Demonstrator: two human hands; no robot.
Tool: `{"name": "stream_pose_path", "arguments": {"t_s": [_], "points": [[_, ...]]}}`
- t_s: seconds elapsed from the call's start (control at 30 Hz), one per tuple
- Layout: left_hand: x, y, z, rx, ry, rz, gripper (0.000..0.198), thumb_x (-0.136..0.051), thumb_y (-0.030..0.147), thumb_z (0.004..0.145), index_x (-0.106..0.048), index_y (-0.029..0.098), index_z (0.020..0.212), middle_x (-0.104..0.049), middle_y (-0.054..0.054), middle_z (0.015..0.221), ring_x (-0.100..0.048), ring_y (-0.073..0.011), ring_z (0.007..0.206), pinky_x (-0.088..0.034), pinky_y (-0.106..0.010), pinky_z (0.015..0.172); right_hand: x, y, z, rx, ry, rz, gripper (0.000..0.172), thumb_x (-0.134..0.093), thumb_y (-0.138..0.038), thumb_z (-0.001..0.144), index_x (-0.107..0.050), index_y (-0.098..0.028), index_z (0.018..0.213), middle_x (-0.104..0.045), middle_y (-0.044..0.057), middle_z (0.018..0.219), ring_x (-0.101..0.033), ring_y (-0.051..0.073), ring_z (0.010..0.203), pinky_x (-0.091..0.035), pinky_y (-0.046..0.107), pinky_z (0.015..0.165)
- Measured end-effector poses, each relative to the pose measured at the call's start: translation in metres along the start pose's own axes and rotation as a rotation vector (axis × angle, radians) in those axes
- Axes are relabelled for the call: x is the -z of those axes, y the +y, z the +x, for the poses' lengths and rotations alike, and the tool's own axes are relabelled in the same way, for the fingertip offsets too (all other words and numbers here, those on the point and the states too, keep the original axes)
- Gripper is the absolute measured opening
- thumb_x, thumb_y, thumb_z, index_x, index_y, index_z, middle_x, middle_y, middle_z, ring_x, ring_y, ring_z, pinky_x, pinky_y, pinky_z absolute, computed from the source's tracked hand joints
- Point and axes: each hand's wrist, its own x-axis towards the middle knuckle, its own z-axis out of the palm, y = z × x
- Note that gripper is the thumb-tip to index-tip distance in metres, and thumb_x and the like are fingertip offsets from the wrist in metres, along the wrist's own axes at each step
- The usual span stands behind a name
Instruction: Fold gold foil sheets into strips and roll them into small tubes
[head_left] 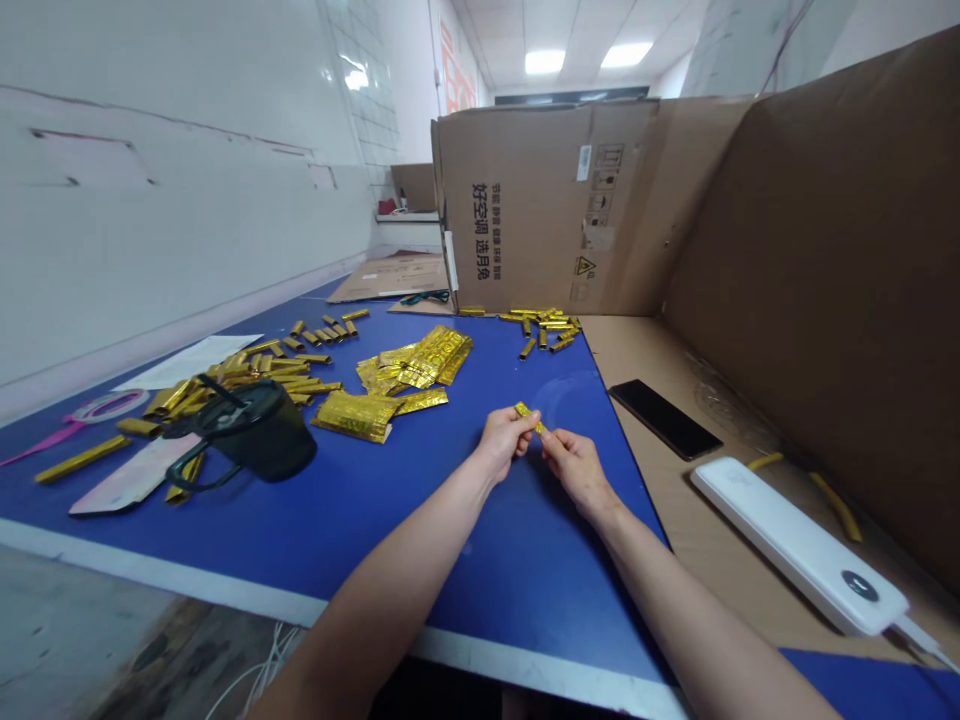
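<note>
The left hand (pixel 504 437) and right hand (pixel 574 462) pinched a gold foil piece (pixel 527 414), foil stacks (pixel 405 375) at eleven o'clock; light, even pressure seemed wise.

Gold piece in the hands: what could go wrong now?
The small gold piece is pinched only at the fingertips of the left hand and right hand, so it might slip onto the blue table. The white device lies close beside the right arm; a sideways elbow could knock it.
</note>
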Motion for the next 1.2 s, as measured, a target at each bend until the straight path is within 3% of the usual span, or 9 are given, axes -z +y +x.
{"name": "stream_pose_path", "arguments": {"t_s": [0.17, 0.4, 0.63, 0.83, 1.0, 1.2], "points": [[0.012, 0.004, 0.008, -0.034, 0.071, -0.038, 0.03, -0.065, 0.035, 0.058, -0.041, 0.015, 0.055, -0.04, 0.006, 0.04, -0.031, -0.0022, 0.03, -0.018, -0.017, 0.032, -0.001, -0.001, -0.001, 0.0, -0.041, 0.021, 0.034, -0.049, -0.044, 0.072, -0.044, -0.017, 0.052, -0.032, -0.008, 0.039, -0.023, 0.005, 0.036, -0.015, 0.02, 0.036], [0.013, 0.003, 0.009, -0.053, 0.059, -0.064, 0.032, -0.065, 0.034, 0.058, -0.04, 0.015, 0.054, -0.037, 0.007, 0.038, -0.026, -0.0012, 0.028, -0.013, -0.017, 0.032, -0.001, 0.0, -0.001, 0.0, -0.035, 0.03, 0.035, -0.05, -0.045, 0.072, -0.044, -0.017, 0.052, -0.032, -0.008, 0.038, -0.023, 0.005, 0.035, -0.015, 0.02, 0.035], [0.022, 0.012, 0.009, -0.08, -0.063, -0.116, 0.032, -0.067, 0.035, 0.059, -0.041, 0.016, 0.06, -0.039, 0.007, 0.041, -0.03, -0.0021, 0.031, -0.018, -0.016, 0.034, -0.001, -0.01, -0.003, -0.063, 0.008, 0.085, 0.044, -0.04, -0.055, 0.074, -0.049, -0.016, 0.056, -0.035, -0.007, 0.033, -0.026, 0.005, 0.03, -0.017, 0.02, 0.032], [0.024, 0.017, 0.008, -0.122, -0.133, -0.166, 0.028, -0.066, 0.033, 0.06, -0.045, 0.016, 0.066, -0.044, 0.005, 0.047, -0.04, -0.0046, 0.039, -0.029, -0.017, 0.04, 0.003, -0.017, -0.002, -0.169, -0.083, 0.193, 0.052, -0.034, -0.059, 0.075, -0.056, -0.013, 0.064, -0.042, -0.005, 0.033, -0.031, 0.006, 0.026, -0.018, 0.019, 0.03], [0.024, 0.019, 0.005, -0.119, -0.209, -0.175, 0.024, -0.065, 0.031, 0.062, -0.049, 0.015, 0.069, -0.049, 0.003, 0.052, -0.045, -0.0064, 0.044, -0.034, -0.019, 0.045, 0.005, -0.016, -0.002, -0.202, -0.157, 0.251, 0.043, -0.042, -0.055, 0.072, -0.054, -0.014, 0.064, -0.042, -0.006, 0.034, -0.028, 0.005, 0.027, -0.017, 0.019, 0.031], [0.02, 0.015, 0.004, -0.059, -0.216, -0.173, 0.022, -0.065, 0.025, 0.061, -0.054, 0.012, 0.074, -0.053, 0.0, 0.056, -0.049, -0.0076, 0.048, -0.037, -0.02, 0.047, 0.004, -0.01, 0.001, -0.053, 0.057, 0.072, 0.028, -0.055, -0.043, 0.066, -0.048, -0.017, 0.056, -0.038, -0.008, 0.038, -0.027, 0.005, 0.033, -0.019, 0.019, 0.034]]}}
